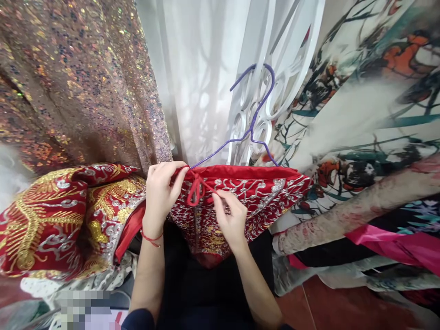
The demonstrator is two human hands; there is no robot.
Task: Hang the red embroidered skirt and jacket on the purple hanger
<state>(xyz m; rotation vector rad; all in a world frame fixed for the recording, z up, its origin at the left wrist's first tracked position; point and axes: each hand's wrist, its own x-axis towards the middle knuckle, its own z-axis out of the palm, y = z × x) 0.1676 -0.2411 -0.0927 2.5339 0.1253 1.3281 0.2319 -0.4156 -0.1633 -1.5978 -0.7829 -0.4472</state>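
**Two hands pinch a red cord on a hung garment**

The left hand [161,192] sits just at nine o'clock of the picture's centre, thumb and forefinger closed on the red cord [195,191] where it meets the top edge of the red garment [264,195]. The right hand [233,219] lies at four o'clock from the left one, close beside it, its fingertips pinched shut on the cord's other strand. Between the two hands the cord forms a small hanging loop against the cloth.

The garment is red with silver and gold embroidery. It hangs from a purple hanger [253,123], whose hook rises toward twelve o'clock and rests in front of a white metal grille [275,50]. A thin red bracelet [151,239] circles the left wrist.

At nine o'clock of the hands a second red and gold garment [48,220] lies bunched. Above it, toward ten o'clock, hangs sequinned fabric [75,82]. A white curtain [195,78] hangs at twelve o'clock, behind the hanger. Floral cloth [371,91] fills the side from one to three o'clock, and pink fabric [398,250] lies at four o'clock.
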